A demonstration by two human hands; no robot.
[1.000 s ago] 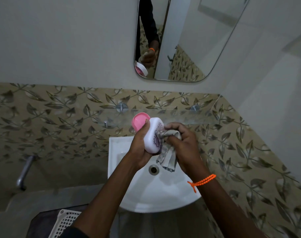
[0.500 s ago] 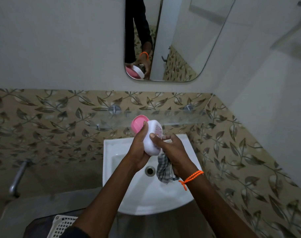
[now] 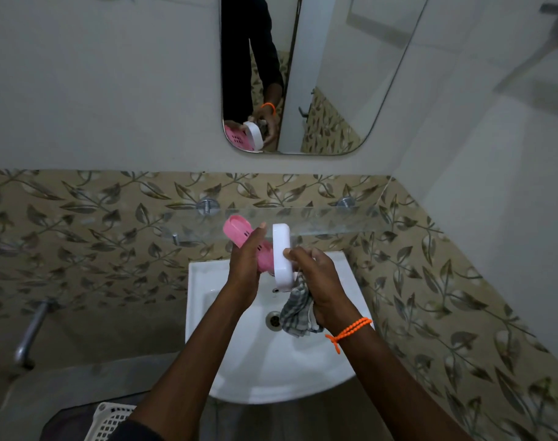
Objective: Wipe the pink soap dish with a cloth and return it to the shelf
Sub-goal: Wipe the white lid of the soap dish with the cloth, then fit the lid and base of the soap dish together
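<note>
Over sink [image 3: 204,316]: L hand [image 3: 244,268] w/ pink tray [image 3: 237,230], R hand [image 3: 319,281] w/ white base [image 3: 282,253] + cloth [image 3: 298,310].

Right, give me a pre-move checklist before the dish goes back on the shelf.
1. Left hand grips pink tray: ok.
2. Right hand holds white base: ok.
3. Cloth secured in right hand, hanging over sink: ok.
4. Tray seated in base: not ok, the two are apart.
5. Shelf has a free spot: ok.
6. Dish wiped clean and dry: cannot tell.
</note>
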